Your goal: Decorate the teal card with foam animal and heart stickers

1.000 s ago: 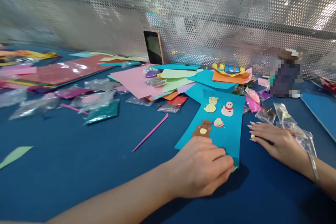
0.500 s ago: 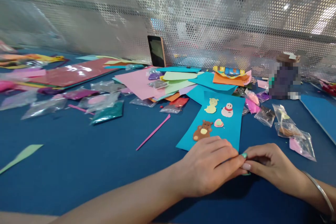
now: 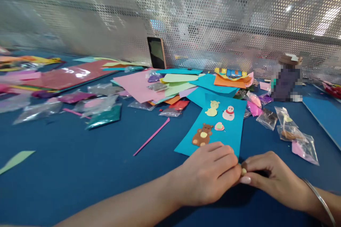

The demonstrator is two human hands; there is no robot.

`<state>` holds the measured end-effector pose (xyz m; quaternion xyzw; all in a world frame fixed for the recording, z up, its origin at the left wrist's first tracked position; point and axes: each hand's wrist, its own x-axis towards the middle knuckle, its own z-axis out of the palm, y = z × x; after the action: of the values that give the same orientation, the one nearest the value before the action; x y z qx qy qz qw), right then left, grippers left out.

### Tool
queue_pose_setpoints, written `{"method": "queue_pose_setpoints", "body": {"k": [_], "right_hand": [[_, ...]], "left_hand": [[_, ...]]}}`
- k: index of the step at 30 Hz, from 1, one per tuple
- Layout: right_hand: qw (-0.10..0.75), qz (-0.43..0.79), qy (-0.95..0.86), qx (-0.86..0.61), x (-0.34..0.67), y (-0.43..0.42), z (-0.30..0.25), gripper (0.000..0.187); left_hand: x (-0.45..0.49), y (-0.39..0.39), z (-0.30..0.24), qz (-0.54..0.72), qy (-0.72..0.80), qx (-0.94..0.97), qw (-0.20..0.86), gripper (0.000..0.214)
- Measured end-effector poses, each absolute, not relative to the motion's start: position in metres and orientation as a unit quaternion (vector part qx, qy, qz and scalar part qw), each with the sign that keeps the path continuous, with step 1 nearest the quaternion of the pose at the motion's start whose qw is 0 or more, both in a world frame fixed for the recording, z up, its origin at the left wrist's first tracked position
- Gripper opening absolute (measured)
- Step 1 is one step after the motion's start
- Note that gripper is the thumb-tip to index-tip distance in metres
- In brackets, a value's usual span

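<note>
Over the lower edge of a blue paper card (image 3: 231,133), my two hands meet at the fingertips. A small pale yellow lump of what looks like modelling clay (image 3: 243,172) shows between them. My right hand (image 3: 271,179) pinches it between thumb and forefinger. Curled fingers of my left hand (image 3: 207,173) close on it from the other side, their tips mostly hidden. On the card sit a brown bear (image 3: 203,135), a pale yellow animal figure (image 3: 212,109), a snowman (image 3: 228,112) and a small pink-and-green piece (image 3: 219,126).
Left of the card lies a thin pink stick (image 3: 151,136); a green pointed tool (image 3: 17,161) is farther left. Coloured paper sheets (image 3: 133,83) and small plastic bags (image 3: 105,117) spread across the back. A phone (image 3: 156,53) leans on the perforated metal screen (image 3: 197,17). More bags (image 3: 305,149) lie right.
My hands have moved slightly down and left in view, still together. The pale yellow lump now shows between the fingertips. Things on the table have shifted slightly left in the view.
</note>
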<state>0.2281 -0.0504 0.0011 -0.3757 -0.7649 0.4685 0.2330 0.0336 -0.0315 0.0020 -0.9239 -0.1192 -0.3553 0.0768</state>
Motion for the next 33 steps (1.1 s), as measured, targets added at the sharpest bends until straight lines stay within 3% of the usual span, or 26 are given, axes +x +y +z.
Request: {"method": "queue_pose_setpoints", "body": {"k": [6, 14, 22, 29, 33], "right_hand": [[0.241, 0.375, -0.816, -0.368, 0.229, -0.059, 0.002, 0.030], [0.239, 0.399, -0.826, -0.318, 0.227, -0.061, 0.002, 0.039], [0.209, 0.494, -0.769, -0.347, 0.228, -0.058, 0.002, 0.054], [0.213, 0.551, -0.722, -0.361, 0.230, -0.055, -0.001, 0.048], [0.281, 0.508, -0.708, -0.401, 0.230, -0.052, 0.000, 0.040]], "left_hand": [[0.037, -0.035, 0.005, -0.325, -0.092, -0.939, 0.062, 0.035], [0.040, -0.037, 0.000, -0.331, -0.076, -0.938, 0.070, 0.042], [0.045, -0.039, -0.001, -0.324, -0.093, -0.938, 0.084, 0.034], [0.040, -0.037, -0.002, -0.312, -0.094, -0.940, 0.096, 0.030], [0.040, -0.034, 0.000, -0.325, -0.101, -0.935, 0.099, 0.030]]}}
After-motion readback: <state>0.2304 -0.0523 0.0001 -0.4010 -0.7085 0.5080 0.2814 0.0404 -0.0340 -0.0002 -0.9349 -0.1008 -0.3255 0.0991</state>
